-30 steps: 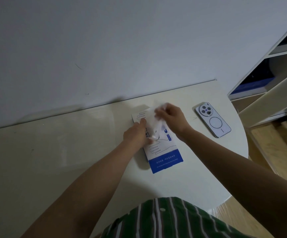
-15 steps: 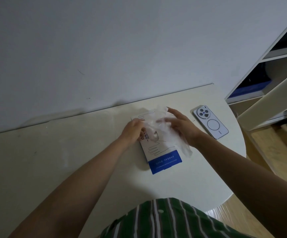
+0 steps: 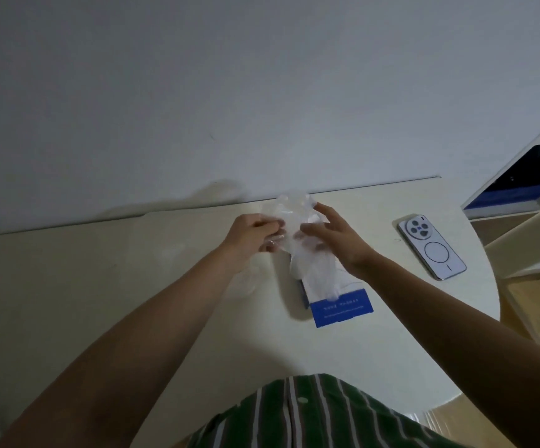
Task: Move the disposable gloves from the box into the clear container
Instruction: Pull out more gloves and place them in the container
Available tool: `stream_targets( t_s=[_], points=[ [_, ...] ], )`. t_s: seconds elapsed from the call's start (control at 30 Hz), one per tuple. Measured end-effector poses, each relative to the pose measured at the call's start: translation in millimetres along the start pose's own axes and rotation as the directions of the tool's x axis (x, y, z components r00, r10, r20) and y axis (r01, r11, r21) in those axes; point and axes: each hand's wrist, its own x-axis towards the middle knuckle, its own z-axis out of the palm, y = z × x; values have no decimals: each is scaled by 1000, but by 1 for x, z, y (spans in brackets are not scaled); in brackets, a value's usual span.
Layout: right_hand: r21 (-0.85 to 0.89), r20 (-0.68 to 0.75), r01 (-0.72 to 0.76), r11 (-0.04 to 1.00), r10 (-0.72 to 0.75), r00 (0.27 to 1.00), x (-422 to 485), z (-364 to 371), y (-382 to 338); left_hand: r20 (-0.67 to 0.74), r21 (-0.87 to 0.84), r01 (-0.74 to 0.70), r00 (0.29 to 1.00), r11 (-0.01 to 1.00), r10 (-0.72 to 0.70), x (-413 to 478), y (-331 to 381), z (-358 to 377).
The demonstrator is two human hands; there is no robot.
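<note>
A white and blue glove box (image 3: 341,307) lies flat on the cream table (image 3: 100,286). A thin, translucent disposable glove (image 3: 297,221) is lifted above the box's far end, its lower part hanging down over the box. My left hand (image 3: 252,234) pinches the glove's left side. My right hand (image 3: 333,236) holds its right side with curled fingers and thumb. A faint clear container (image 3: 244,279) seems to stand just left of the box, under my left forearm; its outline is hard to make out.
A phone (image 3: 432,247) lies face down on the table to the right of the box. A white shelf unit (image 3: 520,202) stands beyond the table's rounded right edge. The wall runs along the table's far edge.
Both hands have risen away from the box with the glove, drawing it up and toward the wall. The glove now hangs between the two hands.
</note>
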Motion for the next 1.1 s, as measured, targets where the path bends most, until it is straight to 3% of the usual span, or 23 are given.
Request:
stream_targets(
  t_s=[0.13,0.27,0.53,0.6,0.67,0.73,0.77,0.83,0.9,0.93,1.03,1.1],
  points=[
    [-129,-30,30,991,-34,999,10,27,-6,-140,33,-93,985,995,96,-10,2,-22],
    [-143,-95,26,989,-40,995,22,47,-11,-342,232,-102,923,967,179,-17,0,-46],
    [48,-278,-7,999,20,960,43,68,-22,-400,445,-47,883,894,245,-30,-32,-119],
    [-89,-348,72,993,-99,932,51,83,-23,-402,511,-5,883,860,244,-30,-38,-133],
    [-299,-361,278,913,-378,853,50,101,-31,-411,610,49,873,791,263,-29,-43,-144],
    [-415,-259,506,756,-631,731,46,120,-42,-416,693,86,859,715,300,-26,-50,-152],
    [-407,-169,574,710,-676,717,44,131,-47,-403,734,95,858,673,318,-25,-53,-155],
    [-386,93,588,711,-604,792,46,154,-50,-368,800,119,871,587,325,-23,-57,-159],
    [-536,325,508,674,-391,861,54,172,-38,-339,855,144,882,499,327,-22,-58,-159],
    [-625,367,453,635,-272,889,60,178,-27,-323,879,155,889,451,325,-22,-57,-158],
    [-819,283,231,525,20,959,79,183,3,-254,944,171,923,282,289,-19,-58,-157],
    [-870,245,145,472,158,957,89,185,18,-224,959,172,946,224,233,-15,-59,-156]
  ],
)
